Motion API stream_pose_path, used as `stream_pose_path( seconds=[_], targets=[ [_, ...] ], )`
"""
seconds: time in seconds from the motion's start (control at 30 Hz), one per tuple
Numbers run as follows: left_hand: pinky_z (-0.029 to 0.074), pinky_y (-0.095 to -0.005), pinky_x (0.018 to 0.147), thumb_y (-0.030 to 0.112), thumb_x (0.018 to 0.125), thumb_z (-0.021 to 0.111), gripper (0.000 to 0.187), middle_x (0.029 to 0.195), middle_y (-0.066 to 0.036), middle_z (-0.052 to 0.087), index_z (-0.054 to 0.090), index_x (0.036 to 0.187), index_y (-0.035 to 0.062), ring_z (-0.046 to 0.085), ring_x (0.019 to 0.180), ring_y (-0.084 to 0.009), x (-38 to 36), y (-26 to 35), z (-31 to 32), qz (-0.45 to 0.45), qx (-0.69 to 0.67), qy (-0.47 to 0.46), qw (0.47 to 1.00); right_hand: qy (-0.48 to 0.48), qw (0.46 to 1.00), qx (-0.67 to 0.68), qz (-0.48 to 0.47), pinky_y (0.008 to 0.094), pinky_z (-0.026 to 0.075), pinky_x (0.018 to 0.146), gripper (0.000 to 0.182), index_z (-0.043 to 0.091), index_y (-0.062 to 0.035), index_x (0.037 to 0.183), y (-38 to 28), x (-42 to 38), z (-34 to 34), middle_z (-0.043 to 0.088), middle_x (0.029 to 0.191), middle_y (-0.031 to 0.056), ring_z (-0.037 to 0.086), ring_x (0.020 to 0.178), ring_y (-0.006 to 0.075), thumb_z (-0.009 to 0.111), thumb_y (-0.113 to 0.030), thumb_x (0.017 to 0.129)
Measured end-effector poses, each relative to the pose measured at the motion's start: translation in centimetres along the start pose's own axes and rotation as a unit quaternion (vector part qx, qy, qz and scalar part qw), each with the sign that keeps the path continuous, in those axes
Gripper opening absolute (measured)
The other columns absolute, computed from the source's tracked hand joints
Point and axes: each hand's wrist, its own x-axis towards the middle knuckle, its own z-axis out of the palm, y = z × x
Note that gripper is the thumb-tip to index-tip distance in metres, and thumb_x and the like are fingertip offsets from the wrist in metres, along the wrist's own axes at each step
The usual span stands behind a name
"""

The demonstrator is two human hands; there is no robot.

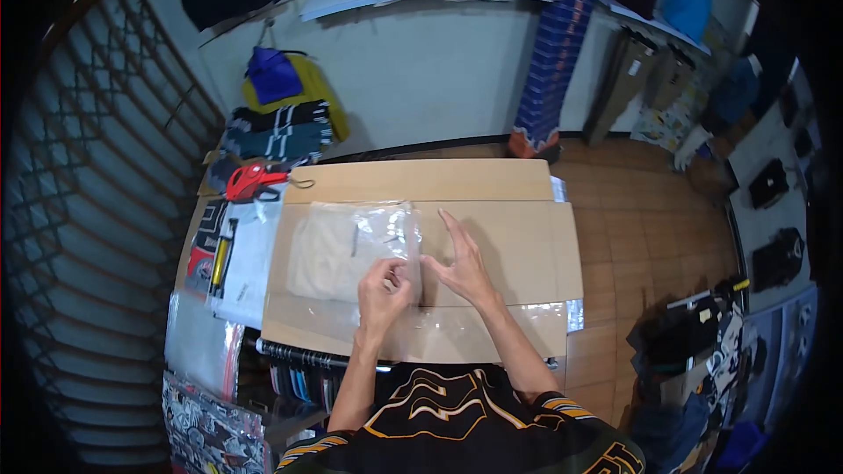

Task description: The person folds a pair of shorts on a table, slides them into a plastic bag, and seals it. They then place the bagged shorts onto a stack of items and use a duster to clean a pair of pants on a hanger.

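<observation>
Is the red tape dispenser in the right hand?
No, the red tape dispenser lies at the far left corner of the cardboard, away from the right hand.

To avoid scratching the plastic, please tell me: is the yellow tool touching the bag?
Apart. The head view shows the yellow tool left of the bag, with white paper and cardboard visible between them.

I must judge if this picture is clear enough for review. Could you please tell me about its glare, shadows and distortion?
In the head view, white glints show on the plastic bag; a soft shadow lies on the cardboard beside the right hand; wide-angle distortion curves the lattice gate; the corners fall to black.
</observation>
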Motion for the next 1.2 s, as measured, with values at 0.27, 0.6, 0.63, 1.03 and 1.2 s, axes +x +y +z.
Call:
stream_pose_path(
  seconds=[0.27, 0.6, 0.63, 1.03, 1.2],
  targets=[
    [0.052, -0.0312, 0.067, 0.000, 0.072, 0.068, 0.033, 0.083, -0.010, 0.064, 0.070, 0.105, 0.0021, 0.061, 0.067, -0.0188, -1.5, 5.6, 9.1, 0.019, -0.003, -0.161, 0.987, -0.068, 0.993, 0.072, 0.060, 0.0398, 0.052, 0.096, 0.060, 0.056, -0.0081, 0.136, 5.6, -2.3, -10.7, 0.062, 0.130, 0.0174, 0.062, 0.116, 0.0338, 0.073, -0.012, 0.078],
    [0.050, -0.0287, 0.062, -0.003, 0.073, 0.066, 0.036, 0.088, -0.009, 0.065, 0.069, 0.108, 0.0026, 0.062, 0.072, -0.0158, -2.6, 8.2, 16.9, 0.048, -0.008, -0.258, 0.965, 0.133, 0.980, 0.005, 0.147, 0.0344, 0.054, 0.077, 0.027, 0.072, -0.0036, 0.108, 13.0, -8.0, -17.4, 0.072, 0.099, 0.0145, 0.070, 0.087, 0.0267, 0.073, -0.010, 0.082],
    [0.051, -0.0305, 0.066, -0.003, 0.073, 0.066, 0.037, 0.089, -0.010, 0.065, 0.068, 0.109, 0.0028, 0.063, 0.075, -0.0185, -2.6, 8.7, 17.4, 0.058, 0.007, -0.271, 0.961, 0.183, 0.973, -0.026, 0.141, 0.0333, 0.054, 0.072, 0.020, 0.074, -0.0025, 0.101, 13.3, -8.2, -18.3, 0.073, 0.093, 0.0143, 0.070, 0.080, 0.0261, 0.073, -0.008, 0.082],
    [0.054, -0.0379, 0.078, -0.001, 0.080, 0.063, 0.029, 0.096, -0.014, 0.065, 0.065, 0.108, 0.0034, 0.066, 0.086, -0.0311, 4.5, 8.8, 22.9, 0.141, 0.085, -0.327, 0.931, 0.432, 0.850, -0.076, 0.290, 0.0304, 0.054, 0.065, 0.015, 0.074, 0.0030, 0.096, 16.5, -15.3, -27.8, 0.073, 0.079, 0.0157, 0.069, 0.069, 0.0181, 0.071, -0.008, 0.087],
    [0.053, -0.0388, 0.077, 0.004, 0.085, 0.066, 0.017, 0.095, -0.020, 0.064, 0.065, 0.101, -0.0014, 0.066, 0.087, -0.0324, 9.3, 8.9, 29.6, 0.195, 0.050, -0.248, 0.948, 0.474, 0.815, -0.034, 0.333, 0.0288, 0.053, 0.067, 0.019, 0.070, 0.0034, 0.103, 18.6, -17.5, -26.3, 0.073, 0.083, 0.0154, 0.069, 0.074, 0.0168, 0.071, -0.008, 0.087]
  ],
)
